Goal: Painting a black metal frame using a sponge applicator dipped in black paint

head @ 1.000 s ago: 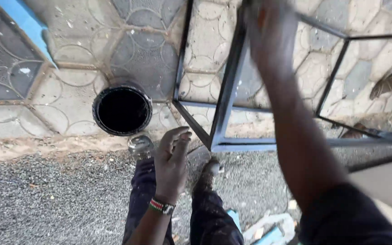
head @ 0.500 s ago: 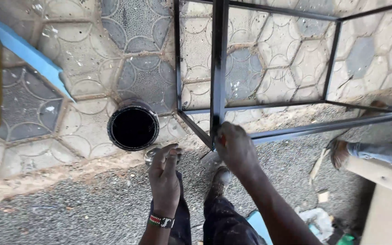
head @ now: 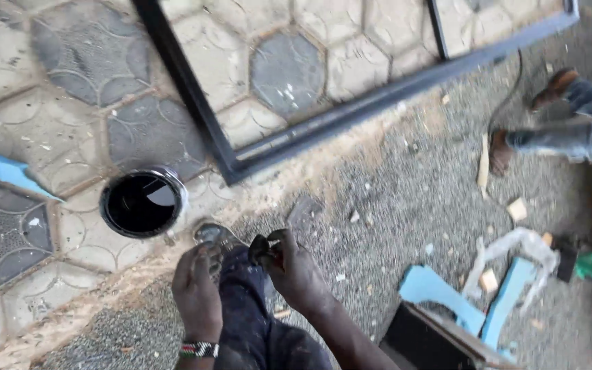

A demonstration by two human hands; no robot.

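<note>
My left hand (head: 196, 288) hangs loosely curled over my knee, gripping nothing I can make out. My right hand (head: 289, 264) is closed on a small dark lump (head: 260, 248), too smeared to identify. An open tin of black paint (head: 142, 203) stands just to the far left, on the paving. Beyond it lies the black metal frame (head: 323, 127). On the gravel to my right are blue scraps (head: 440, 291) and someone's shoes (head: 515, 123).

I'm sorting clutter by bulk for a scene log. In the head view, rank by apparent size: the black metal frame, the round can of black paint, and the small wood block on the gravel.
1. black metal frame, by far the largest, cut off by the picture's edges.
2. can of black paint.
3. wood block, smallest, though it lies farther from the camera, which shrinks it somewhat.
</note>
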